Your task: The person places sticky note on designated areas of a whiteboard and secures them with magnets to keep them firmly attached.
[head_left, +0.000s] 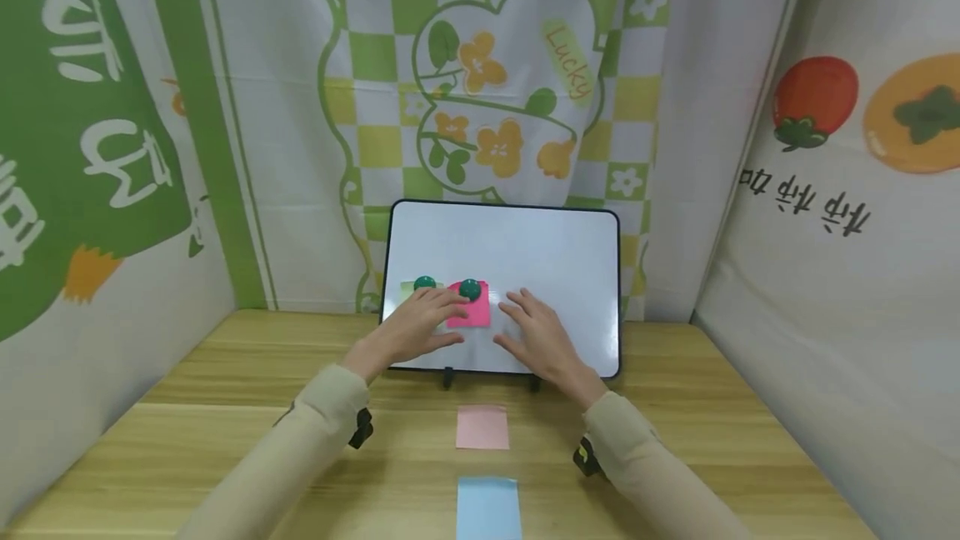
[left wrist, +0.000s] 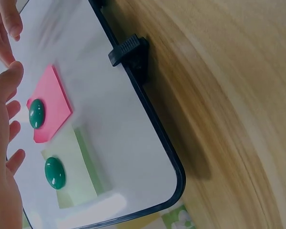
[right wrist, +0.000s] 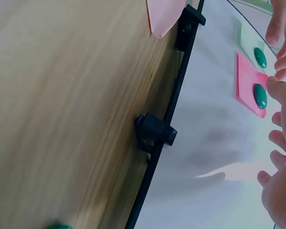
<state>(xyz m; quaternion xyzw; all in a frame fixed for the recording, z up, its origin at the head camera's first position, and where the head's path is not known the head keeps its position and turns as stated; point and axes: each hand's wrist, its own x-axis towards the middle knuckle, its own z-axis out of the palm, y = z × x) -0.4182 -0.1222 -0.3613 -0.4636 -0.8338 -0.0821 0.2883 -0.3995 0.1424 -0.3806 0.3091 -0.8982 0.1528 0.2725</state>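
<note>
A whiteboard [head_left: 510,240] with a black frame leans upright at the back of the table. On its left part, a bright pink sticky note [head_left: 478,317] sits under a round green magnet [head_left: 470,289]. Beside it, a pale green sticky note [left wrist: 78,167] is under a second green magnet [left wrist: 55,172]. My left hand [head_left: 411,325] is in front of these notes, fingers spread and holding nothing. Just right of the pink note, my right hand [head_left: 543,338] is also spread, with nothing in it. Whether any fingertip touches the board I cannot tell.
Black stand feet [head_left: 447,377] hold the board's lower edge. On the wooden table [head_left: 660,440] lie a light pink note [head_left: 482,427] and a blue note [head_left: 488,508] closer to me. A green object [right wrist: 58,226] is cut off at the right wrist view's bottom edge. Printed curtains surround the table.
</note>
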